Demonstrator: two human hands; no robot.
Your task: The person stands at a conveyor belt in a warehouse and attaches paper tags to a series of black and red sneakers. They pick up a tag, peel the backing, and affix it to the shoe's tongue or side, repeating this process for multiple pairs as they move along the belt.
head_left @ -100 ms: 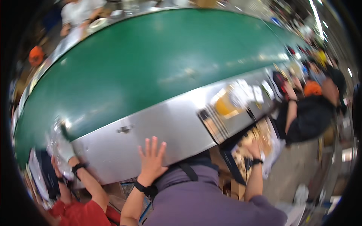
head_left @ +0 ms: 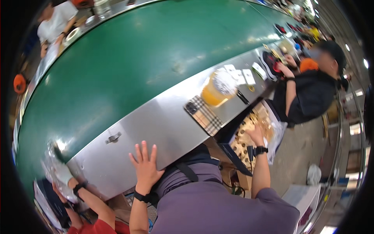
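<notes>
From above, the left hand [head_left: 145, 165] lies flat, fingers spread, holding nothing, on the steel ledge [head_left: 156, 124] beside the green conveyor belt [head_left: 128, 66]. The right hand [head_left: 256, 134] reaches into a box of small tan parts [head_left: 243, 142]; whether it grips any, I cannot tell. A plaid-cased phone [head_left: 203, 115] lies nearby.

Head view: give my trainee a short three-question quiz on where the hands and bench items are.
1. True or false: the left hand lies flat with fingers spread on the steel ledge.
2. The right hand reaches into: A) the box of small parts, B) the green belt, C) the drink cup.
3. What lies just left of the drink cup on the ledge?

Key: 1 true. 2 A. 3 a phone in a checked case.
</notes>
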